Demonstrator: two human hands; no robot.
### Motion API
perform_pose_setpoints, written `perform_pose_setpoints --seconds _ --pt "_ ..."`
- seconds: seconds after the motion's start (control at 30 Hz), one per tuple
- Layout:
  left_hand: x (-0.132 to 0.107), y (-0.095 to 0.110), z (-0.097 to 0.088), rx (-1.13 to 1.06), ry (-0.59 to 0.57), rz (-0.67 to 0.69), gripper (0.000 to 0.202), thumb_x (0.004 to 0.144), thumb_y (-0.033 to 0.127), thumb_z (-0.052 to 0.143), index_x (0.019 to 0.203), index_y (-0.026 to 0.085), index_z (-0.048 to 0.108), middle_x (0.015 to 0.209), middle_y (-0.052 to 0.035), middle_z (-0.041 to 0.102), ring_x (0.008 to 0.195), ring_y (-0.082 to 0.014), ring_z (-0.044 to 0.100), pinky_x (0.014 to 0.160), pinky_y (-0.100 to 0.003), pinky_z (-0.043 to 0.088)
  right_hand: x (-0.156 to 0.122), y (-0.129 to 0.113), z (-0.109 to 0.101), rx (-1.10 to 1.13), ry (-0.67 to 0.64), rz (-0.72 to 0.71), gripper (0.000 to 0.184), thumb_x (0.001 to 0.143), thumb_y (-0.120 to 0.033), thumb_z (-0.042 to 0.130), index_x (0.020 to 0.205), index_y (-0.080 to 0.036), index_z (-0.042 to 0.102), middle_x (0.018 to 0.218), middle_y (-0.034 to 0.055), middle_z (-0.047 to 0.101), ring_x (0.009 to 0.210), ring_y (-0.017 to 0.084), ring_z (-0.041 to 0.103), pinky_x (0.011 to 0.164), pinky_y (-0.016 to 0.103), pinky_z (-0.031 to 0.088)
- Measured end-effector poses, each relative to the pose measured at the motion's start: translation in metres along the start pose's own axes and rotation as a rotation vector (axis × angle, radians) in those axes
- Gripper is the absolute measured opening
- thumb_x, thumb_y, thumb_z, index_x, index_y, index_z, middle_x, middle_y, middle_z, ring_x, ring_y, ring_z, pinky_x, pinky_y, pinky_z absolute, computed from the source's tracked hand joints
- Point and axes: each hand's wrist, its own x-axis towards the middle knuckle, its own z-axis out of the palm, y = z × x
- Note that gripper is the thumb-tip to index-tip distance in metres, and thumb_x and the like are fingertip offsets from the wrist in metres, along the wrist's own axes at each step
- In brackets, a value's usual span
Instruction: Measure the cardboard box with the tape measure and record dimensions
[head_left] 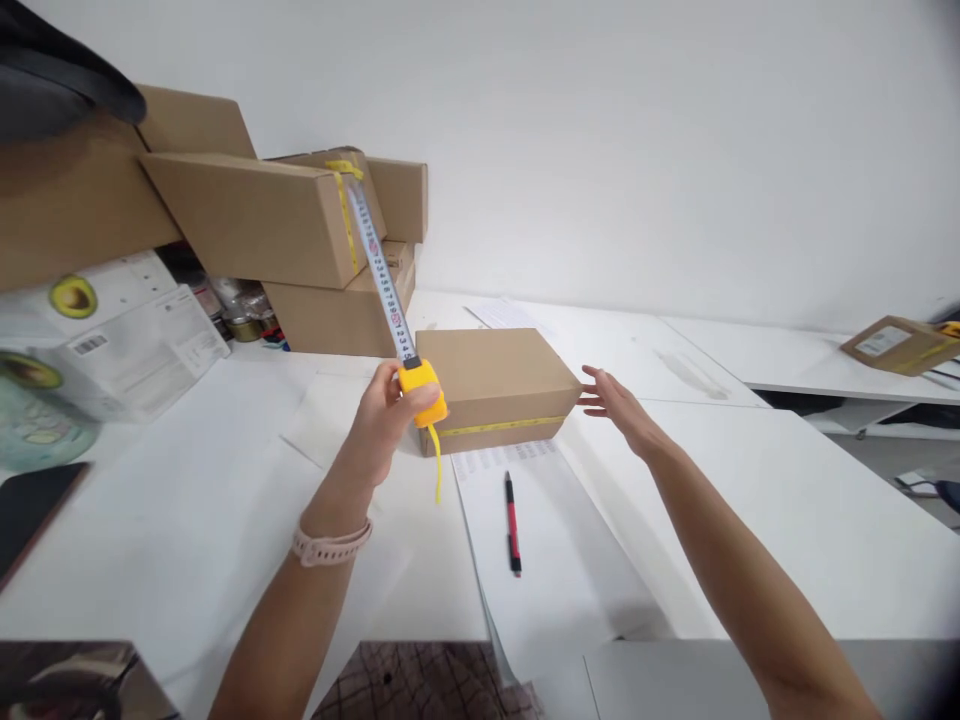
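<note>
My left hand (386,410) grips a yellow tape measure (424,392). Its white blade (377,262) runs up and back to the top edge of a long cardboard box (255,215) on a stack. A yellow strap hangs from the case. My right hand (611,400) is open, fingers spread, touching the right end of a small cardboard box (495,385) that lies on the white table (187,520) and has a yellow tape band. A red and black pen (512,523) lies on a printed sheet (547,560) in front of the box.
More cardboard boxes (67,200) are stacked at the back left, above white printed cartons (112,335) and small jars. A dark phone (30,510) lies at the left edge. Another flat box (896,343) sits on the far right table. A gap separates the tables at right.
</note>
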Motion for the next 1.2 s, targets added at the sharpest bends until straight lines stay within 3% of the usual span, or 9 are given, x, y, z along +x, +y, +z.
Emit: perform_pose_setpoints --seconds 0.1,0.2,0.47,0.63,0.73,0.83,0.9,1.07,1.2 --pt "-0.007 -0.022 -0.002 -0.088 0.045 -0.007 0.045 0.068 0.04 0.083 0.098 0.019 0.057 0.094 -0.0006 0.06 0.079 -0.0144 0.061 0.072 -0.034 0.06 -0.001 -0.005 0.009 0.036 -0.062 -0.057 0.073 0.097 -0.072 0.031 0.155 -0.029 0.038 0.147 0.011 0.056 0.12 0.026 0.063 0.103 0.04 0.052" --pt "-0.004 -0.029 -0.004 -0.154 0.031 -0.007 0.044 0.069 0.042 0.082 0.098 0.018 0.059 0.096 -0.0025 0.061 0.082 -0.0163 0.064 0.074 -0.036 0.061 0.0 -0.016 0.015 0.042 -0.094 -0.106 0.071 0.096 -0.072 0.033 0.152 -0.029 0.044 0.149 0.0092 0.054 0.122 0.027 0.061 0.1 0.04 0.054" --pt "0.042 0.024 0.006 -0.175 -0.012 0.161 0.043 0.065 0.043 0.082 0.091 0.017 0.061 0.086 -0.0023 0.063 0.082 -0.0183 0.066 0.07 -0.033 0.061 0.034 -0.067 0.008 -0.304 0.088 -0.244 0.048 0.096 -0.063 0.04 0.115 -0.027 0.066 0.122 0.0085 0.07 0.108 0.03 0.062 0.092 0.045 0.049" --pt "0.051 0.032 0.017 -0.044 0.022 0.169 0.047 0.063 0.043 0.083 0.093 0.018 0.057 0.082 -0.0001 0.062 0.07 -0.0151 0.065 0.065 -0.031 0.059 0.078 -0.081 0.034 -0.537 0.274 -0.46 0.042 0.1 -0.044 0.031 0.093 -0.022 0.066 0.115 0.0158 0.069 0.11 0.032 0.056 0.096 0.047 0.043" --pt "0.026 0.015 0.03 0.04 -0.039 0.199 0.053 0.063 0.037 0.086 0.102 0.02 0.054 0.09 0.0003 0.063 0.069 -0.0139 0.065 0.065 -0.03 0.058 0.094 -0.084 0.054 -0.54 0.298 -0.547 0.041 0.1 -0.032 0.026 0.092 -0.022 0.065 0.112 0.0152 0.069 0.11 0.033 0.055 0.097 0.048 0.043" --pt "-0.007 -0.016 0.048 0.015 -0.303 0.044 0.05 0.068 0.038 0.084 0.102 0.02 0.052 0.09 0.0 0.062 0.074 -0.0152 0.065 0.068 -0.032 0.058 0.1 -0.087 0.064 -0.473 0.304 -0.491 0.039 0.1 -0.032 0.027 0.093 -0.023 0.065 0.106 0.0149 0.07 0.109 0.034 0.056 0.095 0.049 0.045" --pt "-0.024 -0.04 0.059 0.0 -0.395 -0.072 0.047 0.074 0.038 0.082 0.104 0.02 0.051 0.097 -0.0023 0.062 0.081 -0.0159 0.064 0.075 -0.035 0.058 0.101 -0.089 0.065 -0.439 0.32 -0.456 0.043 0.101 -0.038 0.025 0.092 -0.023 0.065 0.106 0.0154 0.069 0.112 0.035 0.056 0.096 0.051 0.044" --pt "-0.048 -0.085 0.076 -0.047 -0.417 -0.247 0.044 0.074 0.034 0.08 0.101 0.02 0.049 0.103 -0.0031 0.059 0.086 -0.0158 0.062 0.083 -0.04 0.055 0.097 -0.093 0.064 -0.327 0.317 -0.408 0.066 0.1 -0.061 0.013 0.081 -0.024 0.064 0.102 0.0144 0.069 0.114 0.035 0.057 0.102 0.054 0.041" --pt "-0.061 -0.1 0.084 -0.085 -0.431 -0.343 0.042 0.073 0.031 0.08 0.097 0.02 0.047 0.102 -0.0026 0.058 0.083 -0.0152 0.062 0.082 -0.039 0.053 0.092 -0.097 0.066 -0.318 0.343 -0.4 0.063 0.099 -0.065 0.018 0.071 -0.024 0.058 0.097 0.0141 0.069 0.115 0.035 0.056 0.105 0.055 0.038"
